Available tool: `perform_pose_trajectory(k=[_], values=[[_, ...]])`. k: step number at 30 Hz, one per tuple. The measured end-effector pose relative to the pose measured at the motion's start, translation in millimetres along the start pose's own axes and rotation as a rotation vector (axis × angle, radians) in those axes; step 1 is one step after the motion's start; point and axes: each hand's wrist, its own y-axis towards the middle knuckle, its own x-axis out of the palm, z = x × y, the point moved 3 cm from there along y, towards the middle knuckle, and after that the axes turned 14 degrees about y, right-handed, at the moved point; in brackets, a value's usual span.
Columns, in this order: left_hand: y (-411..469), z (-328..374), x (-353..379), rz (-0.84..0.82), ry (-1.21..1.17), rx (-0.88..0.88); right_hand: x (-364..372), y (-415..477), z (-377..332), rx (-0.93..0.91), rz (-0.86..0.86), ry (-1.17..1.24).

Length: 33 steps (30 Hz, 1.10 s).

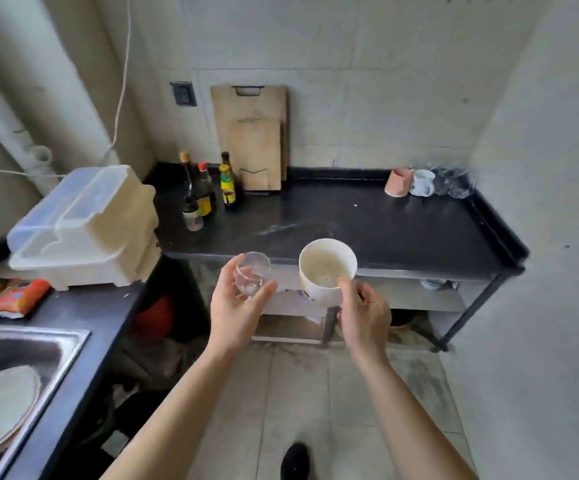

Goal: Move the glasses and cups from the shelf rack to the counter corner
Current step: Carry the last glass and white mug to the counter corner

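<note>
We see both hands raised in front of the black counter (350, 223), each carrying one piece. The left hand (236, 306) has its grip closed around a small clear glass (251, 273): the fingers curl behind it and the thumb crosses its front, low down. The right hand (364, 313) grasps a white cup (326, 268) from the near side, with the thumb up by the rim and the fingers hidden behind the wall. The cup tilts a little towards us, so we look into its pale inside. Both pieces are held in the air just before the counter's front edge, side by side but apart.

In the far right corner of the counter stand a pink cup (398, 182), a white mug (422, 182) just beside it, and a blurred cluster of clear glasses (454, 183) against the wall — we cannot count them.

At the back of the counter two wooden cutting boards (250, 133) lean on the tiles, with a group of sauce bottles (208, 188) to their left. Further left sits a cream plastic dish box (83, 226) with a clear lid, and near it lies an orange packet (18, 296). A steel sink (73, 344) at lower left holds a pale plate (0, 403). Under the counter runs a lower shelf (419, 297), with a small bowl (433, 283) at its right end — and a dark shoe (295, 460) shows on the floor tiles.
</note>
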Motion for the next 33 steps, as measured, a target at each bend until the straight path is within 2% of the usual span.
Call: perform_pose_trajectory(k=[8, 12, 17, 22, 33], values=[[133, 74, 192, -0.334, -0.094, 0.111, -75, 173, -39, -0.044, 0.302, -0.063], [164, 107, 272, -0.475, -0.090, 0.157, -119, 227, -44, -0.058, 0.459, -0.002], [190, 127, 357, -0.577, -0.069, 0.187, -157, 287, -34, -0.048, 0.551, 0.046], [227, 132, 458, -0.594, 0.009, 0.150, -193, 387, -4, 0.036, 0.497, 0.047], [303, 138, 638, -0.466, 0.186, -0.055, -237, 603, 50, 0.222, 0.258, -0.137]])
